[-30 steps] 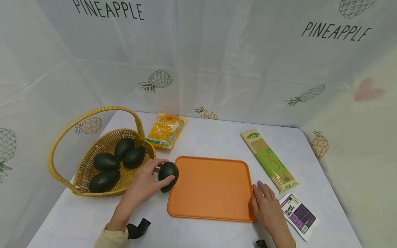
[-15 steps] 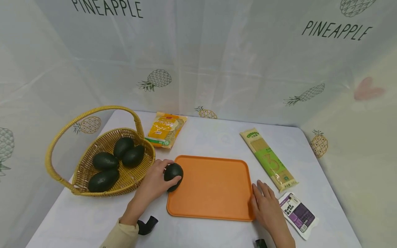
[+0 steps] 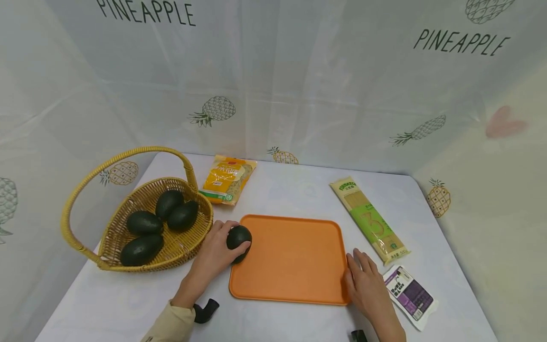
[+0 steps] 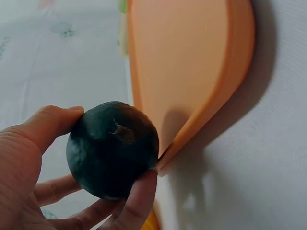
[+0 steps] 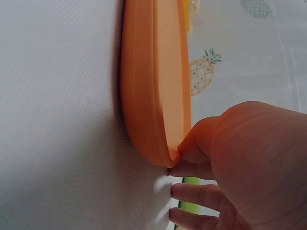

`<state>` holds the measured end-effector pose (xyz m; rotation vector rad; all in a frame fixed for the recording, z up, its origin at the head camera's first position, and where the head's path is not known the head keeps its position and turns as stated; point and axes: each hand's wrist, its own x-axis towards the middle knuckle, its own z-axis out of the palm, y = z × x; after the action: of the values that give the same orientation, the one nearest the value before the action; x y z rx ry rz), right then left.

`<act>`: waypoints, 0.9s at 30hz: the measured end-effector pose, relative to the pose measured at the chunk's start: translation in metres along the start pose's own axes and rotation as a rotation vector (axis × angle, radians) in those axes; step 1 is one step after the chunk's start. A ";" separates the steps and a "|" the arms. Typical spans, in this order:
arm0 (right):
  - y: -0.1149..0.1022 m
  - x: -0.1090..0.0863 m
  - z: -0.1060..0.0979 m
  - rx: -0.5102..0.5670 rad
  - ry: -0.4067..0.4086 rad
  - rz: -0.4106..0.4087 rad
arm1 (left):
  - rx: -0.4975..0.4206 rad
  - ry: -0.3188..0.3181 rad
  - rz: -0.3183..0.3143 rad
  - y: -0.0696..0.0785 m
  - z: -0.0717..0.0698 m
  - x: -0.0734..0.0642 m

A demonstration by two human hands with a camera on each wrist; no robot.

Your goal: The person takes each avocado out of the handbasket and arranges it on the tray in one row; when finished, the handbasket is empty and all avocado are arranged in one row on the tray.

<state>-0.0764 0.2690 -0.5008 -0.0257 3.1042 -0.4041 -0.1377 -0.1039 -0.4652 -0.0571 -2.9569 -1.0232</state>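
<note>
My left hand [image 3: 215, 249] grips a dark green avocado [image 3: 238, 237] over the left edge of the orange tray [image 3: 295, 261]. In the left wrist view the thumb is on one side of the avocado [image 4: 112, 148] and the fingers wrap the other, with its stem scar facing the camera. At the tray's right edge, my right hand [image 3: 368, 285] pinches the rim. The right wrist view shows the thumb on the inner side of the tray wall [image 5: 139, 91] and the index finger outside it, the other fingers spread beyond.
On the left stands a yellow wicker basket [image 3: 181, 244] with a tall handle, holding several avocados [image 3: 142, 250]. An orange-and-white food bag [image 3: 228, 180] lies behind the tray. To the right are a green noodle packet [image 3: 371, 221] and a white-and-purple pouch [image 3: 412, 297].
My left hand has carried the avocado rightward, from beside the tray to over its left edge, then slowed almost to a stop. The right hand stays at the tray's rim.
</note>
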 end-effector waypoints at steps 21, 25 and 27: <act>0.003 -0.001 0.007 0.001 0.074 -0.040 | -0.020 0.087 0.075 -0.002 0.033 0.002; 0.002 -0.001 0.006 0.001 0.056 -0.032 | -0.016 0.099 0.073 -0.001 0.036 0.002; 0.002 0.000 0.004 0.001 0.048 -0.026 | -0.013 0.106 0.078 0.000 0.036 0.001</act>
<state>-0.0759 0.2695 -0.5053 -0.0570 3.1537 -0.4122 -0.1391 -0.0816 -0.4936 -0.1134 -2.8299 -1.0028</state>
